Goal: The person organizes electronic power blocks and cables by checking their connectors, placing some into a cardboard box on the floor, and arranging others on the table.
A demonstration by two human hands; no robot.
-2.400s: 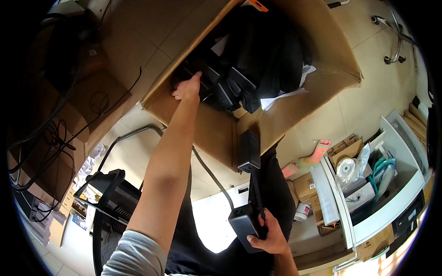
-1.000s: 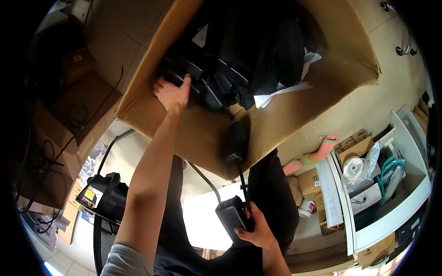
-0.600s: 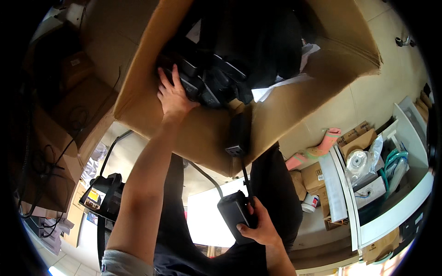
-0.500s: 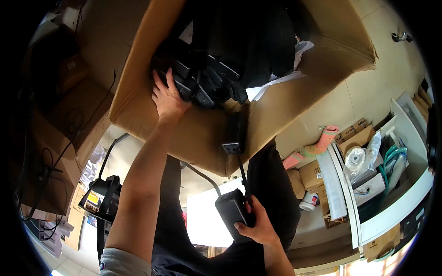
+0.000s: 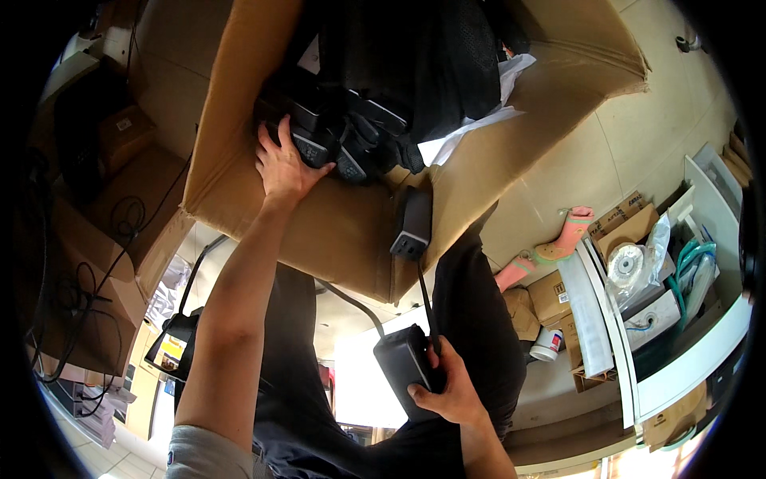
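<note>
My right hand (image 5: 451, 383) is closed round a black power adapter (image 5: 403, 363) in front of my lap, with its thumb across the brick. A black cable (image 5: 425, 295) runs up from this hand toward a second black brick (image 5: 412, 223), which lies at the near corner of a large cardboard box (image 5: 319, 239). Inside the box, my left hand (image 5: 286, 164) touches black bricks (image 5: 313, 148) with printed labels, its fingers and thumb spread. Its fingertips are partly hidden among the bricks. Dark mesh fabric (image 5: 447, 72) and white paper (image 5: 463, 136) lie beside them.
At the left stands another open carton (image 5: 96, 295) with loose cables. To the right are pink boots (image 5: 558, 239), a white tub (image 5: 546, 345), small cartons (image 5: 550, 299) and an open white drawer (image 5: 678, 359) full of items. My legs are under the box's near edge.
My left thumb has spread out to the right over the bricks. The brick at the box corner has turned slightly. My right hand keeps its hold, and the view has shifted a little.
</note>
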